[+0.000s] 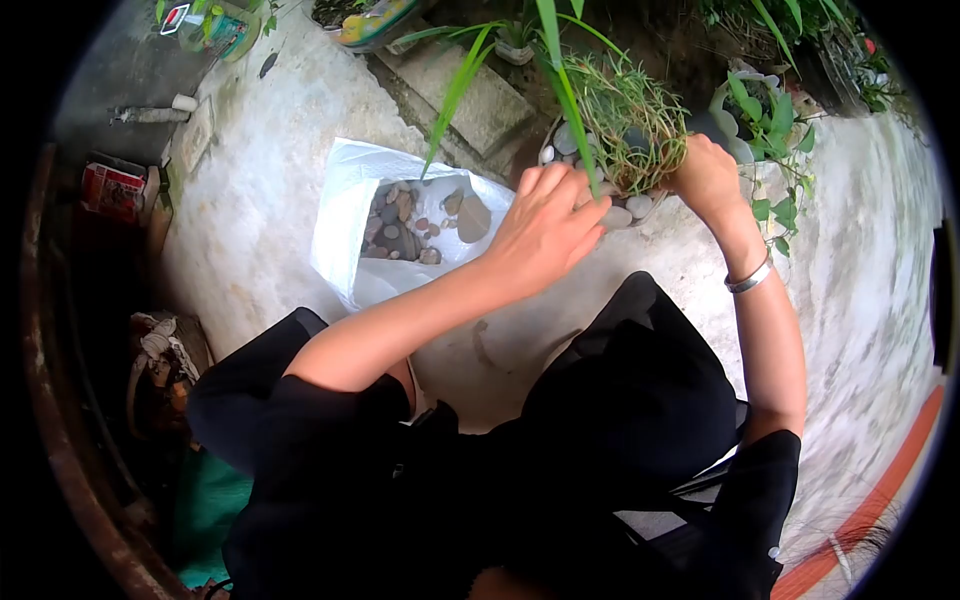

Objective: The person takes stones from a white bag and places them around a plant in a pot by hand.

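Pale, stained concrete ground [250, 140], seen from above through a round, dark-edged view, with greenery along the top. At far left, a red-and-white box [112, 190] sits in shadow. Right of it, an open white bag [340, 220] lies on the ground, showing loose stones [405, 240] inside, small rounded ones and a few larger, flatter ones. The bag looks thin and floppy, best gathered by its rim; the stones look hard, smooth and perhaps slippery if wet, easiest to pinch by their edges. Next, the left hand [545, 230] reaches across beside the bag, fingers bent and partly closed near the planting; whether they pinch anything cannot be told. Just beyond is a spiky, tufted plant [630, 110] with grey and white pebbles [640, 206] around its base. Its thin stems look light, bendy and easily snapped, so a hold low down seems safer than one on the tips. The right hand [710, 175], below a silver bracelet [750, 278], meets the plant's right side; its fingertips are hidden, so its grip cannot be told. A leafy trailing plant [780, 125] stands at right.
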{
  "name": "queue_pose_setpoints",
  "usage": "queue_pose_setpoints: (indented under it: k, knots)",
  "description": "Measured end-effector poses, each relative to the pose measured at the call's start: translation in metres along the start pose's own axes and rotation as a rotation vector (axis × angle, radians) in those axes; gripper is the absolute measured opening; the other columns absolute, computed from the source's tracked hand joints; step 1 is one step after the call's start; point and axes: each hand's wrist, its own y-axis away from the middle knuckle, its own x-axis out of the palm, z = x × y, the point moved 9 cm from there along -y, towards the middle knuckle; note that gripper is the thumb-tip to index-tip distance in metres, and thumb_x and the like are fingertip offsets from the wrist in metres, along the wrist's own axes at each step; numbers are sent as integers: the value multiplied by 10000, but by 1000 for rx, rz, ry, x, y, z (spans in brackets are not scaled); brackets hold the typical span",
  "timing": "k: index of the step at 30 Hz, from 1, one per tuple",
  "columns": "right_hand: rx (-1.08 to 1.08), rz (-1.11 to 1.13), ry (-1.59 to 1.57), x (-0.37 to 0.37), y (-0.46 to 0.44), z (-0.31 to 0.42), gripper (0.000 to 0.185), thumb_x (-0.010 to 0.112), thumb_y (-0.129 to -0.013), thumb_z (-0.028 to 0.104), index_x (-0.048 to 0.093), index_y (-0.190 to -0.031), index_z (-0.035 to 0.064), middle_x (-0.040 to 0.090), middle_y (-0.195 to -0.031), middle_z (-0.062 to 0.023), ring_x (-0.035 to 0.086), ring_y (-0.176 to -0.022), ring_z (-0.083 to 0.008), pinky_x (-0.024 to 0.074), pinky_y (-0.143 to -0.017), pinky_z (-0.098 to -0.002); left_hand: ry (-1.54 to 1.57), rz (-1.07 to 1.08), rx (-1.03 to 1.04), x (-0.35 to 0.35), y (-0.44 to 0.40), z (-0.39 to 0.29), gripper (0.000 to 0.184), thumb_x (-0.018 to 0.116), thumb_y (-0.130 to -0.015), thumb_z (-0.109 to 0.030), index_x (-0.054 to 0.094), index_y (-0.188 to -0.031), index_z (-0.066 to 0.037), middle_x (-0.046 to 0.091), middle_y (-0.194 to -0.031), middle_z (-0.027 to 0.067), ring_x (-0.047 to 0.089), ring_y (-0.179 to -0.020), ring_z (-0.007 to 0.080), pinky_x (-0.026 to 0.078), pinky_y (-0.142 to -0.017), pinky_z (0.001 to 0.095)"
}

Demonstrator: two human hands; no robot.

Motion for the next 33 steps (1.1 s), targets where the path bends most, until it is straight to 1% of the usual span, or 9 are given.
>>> queue_pose_setpoints:
  k: [7, 11, 16, 21, 24, 25, 29, 32, 33]
  knots:
    - [-22, 14, -234, -11, 4, -30, 221, 670, -686, 106, 623, -854, -30, 604, -844, -229, 604, -815, -371, 478, -664, -371, 109, -18, -84, 20, -15, -1, 284, 674, -731, -109, 611, -1002, -53, 511, -1109, 155, 476, -1033, 306, 354, -859, 399]
    - [239, -184, -471, -69, 60, -64, 237, 637, -799, 129, 637, -988, -13, 640, -786, -104, 583, -640, -151, 456, -585, -282, 217, -40, -23, 23, -8, -11, 265, 667, -733, -104, 605, -982, -38, 492, -1135, 165, 479, -1050, 304, 369, -850, 397]
    - [189, -516, -390, -162, 129, 12, 173, 653, -812, 99, 640, -957, 5, 597, -733, -61, 499, -602, -91, 376, -512, -211, 245, -19, -56, 17, 6, -9, 240, 652, -747, -89, 601, -975, -33, 457, -1187, 190, 456, -1095, 341, 377, -879, 418]
    - [-280, -141, -389, -120, 134, 140, 105, 652, -678, 32, 560, -728, 39, 519, -683, -93, 546, -614, -266, 435, -519, -370, 231, -64, -45, -8, 29, -6, 222, 663, -737, -87, 597, -942, -35, 485, -1141, 169, 476, -1061, 335, 416, -832, 408]
    - [-455, 150, -385, -50, 132, 196, 64, 590, -686, 88, 546, -711, 49, 544, -721, -92, 588, -691, -242, 474, -568, -354, 200, 22, -70, -22, 54, 12, 175, 645, -735, -63, 580, -895, -38, 549, -791, 67, 556, -771, 269, 455, -666, 367]
    - [-462, 193, -399, -28, 130, 208, 48, 569, -706, 82, 549, -721, 41, 574, -735, -113, 604, -693, -253, 488, -585, -347, 186, 26, -89, -29, 62, 24, 175, 645, -735, -63, 580, -895, -38, 549, -791, 67, 556, -771, 269, 455, -666, 367]
    - [-534, 480, -226, 62, 144, 209, 71, 562, -692, 51, 618, -730, 32, 605, -743, -132, 622, -703, -253, 505, -607, -330, 177, 8, -339, -46, 105, 81, 101, 569, -738, -46, 540, -833, -28, 574, -730, 132, 570, -690, 325, 452, -616, 411]
    - [-686, 545, -148, 79, 153, 221, 67, 580, -727, 99, 592, -761, 43, 589, -779, -105, 614, -754, -253, 501, -614, -351, 105, 513, -935, -14, 171, 144, 68, 495, -799, -37, 509, -802, 29, 588, -763, 219, 589, -715, 389, 451, -629, 448]
    - [-732, 559, -150, 80, 155, 226, 67, 570, -718, 86, 594, -762, 43, 590, -780, -100, 615, -763, -250, 503, -624, -352, 100, 524, -941, -14, 176, 152, 68, 495, -799, -37, 509, -802, 29, 588, -763, 219, 589, -715, 389, 451, -629, 448]
